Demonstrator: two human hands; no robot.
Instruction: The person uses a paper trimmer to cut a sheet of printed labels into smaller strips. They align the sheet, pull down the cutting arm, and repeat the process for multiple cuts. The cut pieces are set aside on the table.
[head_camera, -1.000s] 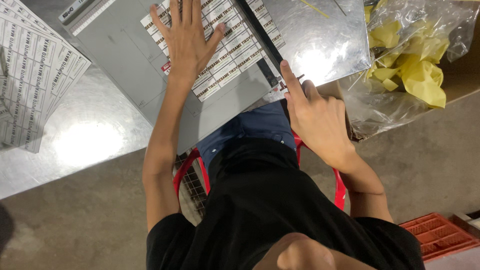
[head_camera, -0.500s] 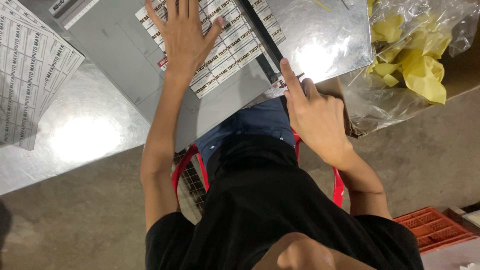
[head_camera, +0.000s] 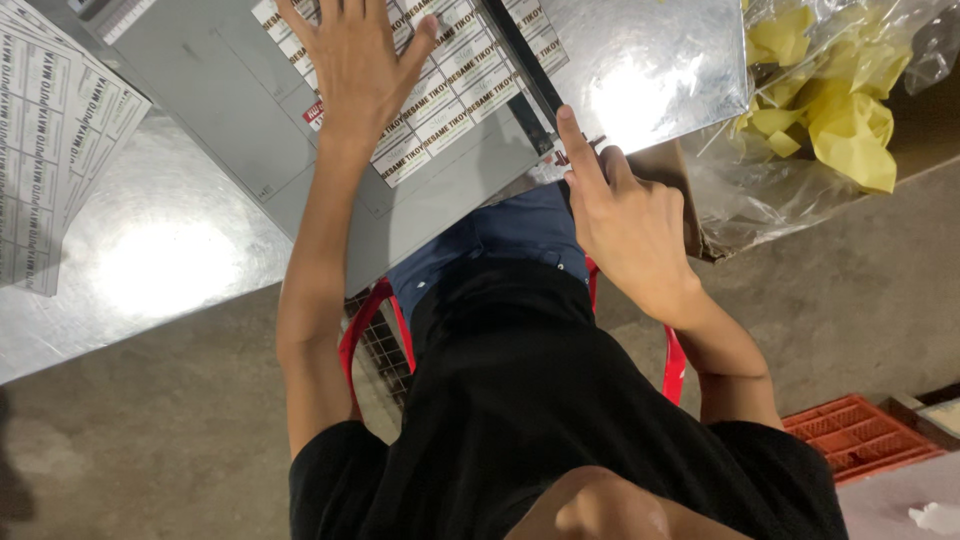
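The left hand (head_camera: 360, 70) lay flat, fingers spread, pressing a sheet of printed labels (head_camera: 450, 90) onto the grey cutter board (head_camera: 250, 120) on the shiny metal surface (head_camera: 160, 270). The right hand (head_camera: 625, 220) rested at the board's near edge, index finger extended along the dark cutter arm (head_camera: 525, 70), other fingers curled, clamped on nothing visible. Keeping the sheet pinned squarely (no creeping) seemed key to a clean cut. More label sheets (head_camera: 50, 150) lay well apart to the left.
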